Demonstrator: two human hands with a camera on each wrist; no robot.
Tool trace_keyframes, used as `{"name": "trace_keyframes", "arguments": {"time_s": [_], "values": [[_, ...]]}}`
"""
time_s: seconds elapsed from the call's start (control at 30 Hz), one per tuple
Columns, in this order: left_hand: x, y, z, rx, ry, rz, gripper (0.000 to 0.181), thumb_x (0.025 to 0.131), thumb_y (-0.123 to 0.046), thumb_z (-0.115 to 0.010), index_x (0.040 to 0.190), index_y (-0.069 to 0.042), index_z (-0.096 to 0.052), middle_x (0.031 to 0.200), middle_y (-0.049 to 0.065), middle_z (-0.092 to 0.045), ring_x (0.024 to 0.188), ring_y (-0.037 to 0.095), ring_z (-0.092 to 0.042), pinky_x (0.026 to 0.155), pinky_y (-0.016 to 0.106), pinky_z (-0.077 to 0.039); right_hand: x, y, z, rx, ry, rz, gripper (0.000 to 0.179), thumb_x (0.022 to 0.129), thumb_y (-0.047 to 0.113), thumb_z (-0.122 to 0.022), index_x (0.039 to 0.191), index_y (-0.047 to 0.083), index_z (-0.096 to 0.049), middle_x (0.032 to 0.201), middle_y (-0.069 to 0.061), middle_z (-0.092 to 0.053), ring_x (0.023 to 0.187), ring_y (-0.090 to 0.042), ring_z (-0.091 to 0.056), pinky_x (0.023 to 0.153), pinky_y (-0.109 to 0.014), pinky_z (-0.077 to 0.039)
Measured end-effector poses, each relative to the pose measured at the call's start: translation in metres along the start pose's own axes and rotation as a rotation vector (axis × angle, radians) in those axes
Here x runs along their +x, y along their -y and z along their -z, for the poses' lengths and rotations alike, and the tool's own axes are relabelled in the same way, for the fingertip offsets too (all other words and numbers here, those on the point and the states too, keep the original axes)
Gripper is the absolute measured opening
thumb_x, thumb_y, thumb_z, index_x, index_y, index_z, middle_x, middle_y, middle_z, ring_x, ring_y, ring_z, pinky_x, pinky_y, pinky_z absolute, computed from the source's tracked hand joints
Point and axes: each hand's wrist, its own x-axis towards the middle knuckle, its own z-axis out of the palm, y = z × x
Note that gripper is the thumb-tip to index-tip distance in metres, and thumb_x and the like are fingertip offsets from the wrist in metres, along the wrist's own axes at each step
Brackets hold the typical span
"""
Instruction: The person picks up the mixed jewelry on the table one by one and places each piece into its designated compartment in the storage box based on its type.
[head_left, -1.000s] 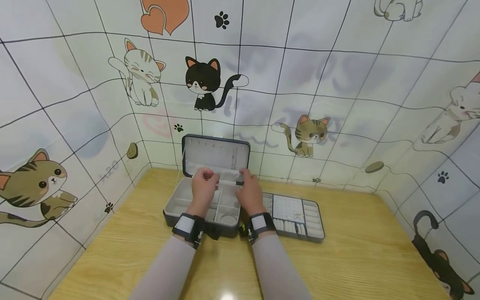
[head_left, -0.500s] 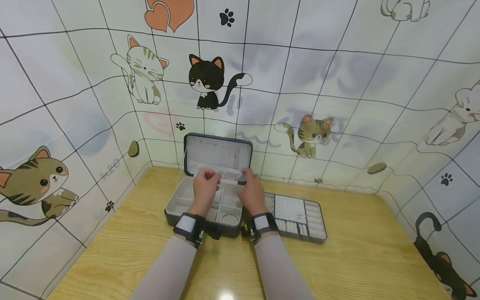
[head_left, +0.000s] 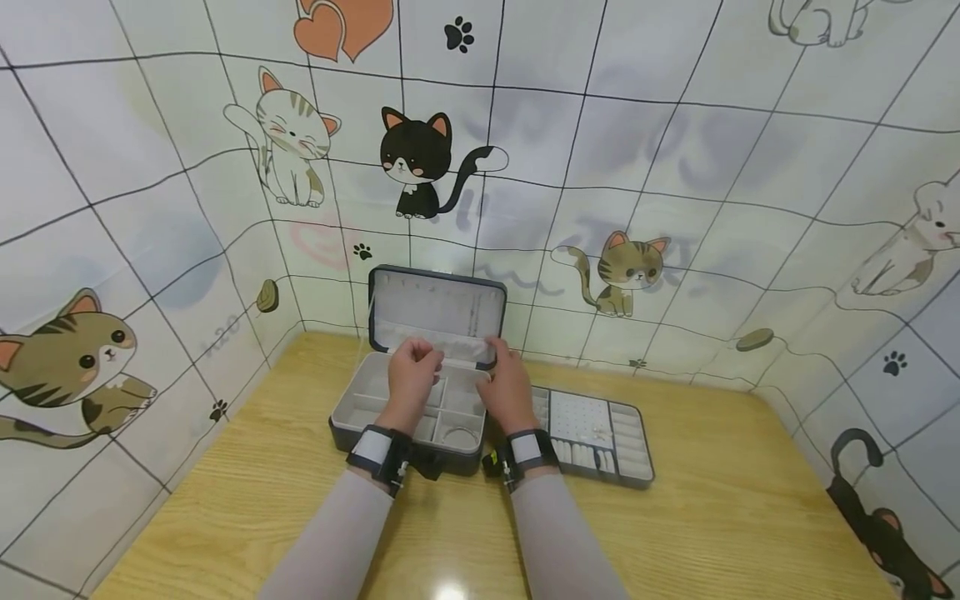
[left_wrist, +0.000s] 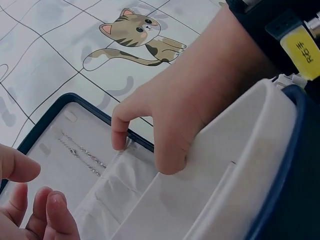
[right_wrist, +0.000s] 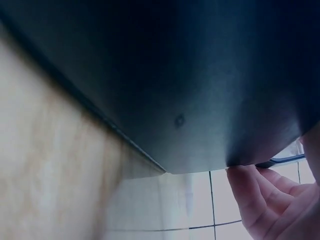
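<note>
A dark blue jewelry box (head_left: 446, 461) with white compartments stands on the table, its lid (head_left: 435, 302) raised. My left hand (head_left: 408, 385) hovers over the compartments with loosely bent fingers; nothing shows between them in the left wrist view. My right hand (head_left: 510, 390) grips the box at its back right corner. Its index fingertip touches the end of the lid's gathered pocket (left_wrist: 120, 182), and its thumb points down inside the box. Other fingers (right_wrist: 247, 192) press against the outside wall. A silver chain necklace (left_wrist: 82, 152) hangs inside the lid, its lower end at the pocket.
A round bracelet (head_left: 459, 435) lies in the front right compartment. Right of the box is a grey-rimmed jewelry tray (head_left: 633, 477) with a dotted panel, ring rolls and small slots. A cat-print tiled wall (head_left: 525, 158) rises close behind the lid.
The view has shifted slightly. Both hands keep nearly the same places at the box, and the box, lid and tray stay put.
</note>
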Motion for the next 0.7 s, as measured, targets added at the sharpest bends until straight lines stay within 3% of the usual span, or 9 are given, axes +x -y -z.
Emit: {"name": "trace_keyframes", "arguments": {"time_s": [0.17,0.47,0.7], "values": [[0.0,0.002,-0.001,0.035,-0.002,0.001,0.011,0.101,-0.018,-0.069,0.102,-0.009,-0.063,0.1,0.011,-0.067,0.09,0.027,-0.069,0.069,0.025,-0.056,-0.004,-0.002,0.001,0.037,-0.009,0.008,0.069,0.087,0.006,-0.068,0.152,0.02,-0.051,0.115,-0.015,-0.064,0.084,-0.025,-0.063,0.069,-0.037,-0.051],[-0.002,0.0,-0.001,0.041,0.026,-0.012,0.013,0.101,-0.019,-0.069,0.105,-0.008,-0.064,0.102,0.012,-0.068,0.089,0.024,-0.068,0.07,0.026,-0.057,-0.01,-0.008,0.0,0.14,-0.029,0.041,0.059,0.097,0.017,-0.07,0.153,0.017,-0.053,0.138,-0.018,-0.063,0.113,-0.036,-0.071,0.094,-0.047,-0.061],[-0.008,0.002,-0.008,0.065,0.092,-0.007,0.015,0.101,-0.021,-0.068,0.109,-0.01,-0.063,0.101,0.01,-0.066,0.089,0.02,-0.065,0.072,0.027,-0.058,-0.02,-0.015,0.004,0.236,-0.03,0.033,0.058,0.1,0.025,-0.071,0.155,0.023,-0.052,0.147,-0.016,-0.058,0.116,-0.037,-0.07,0.096,-0.05,-0.06]]}}
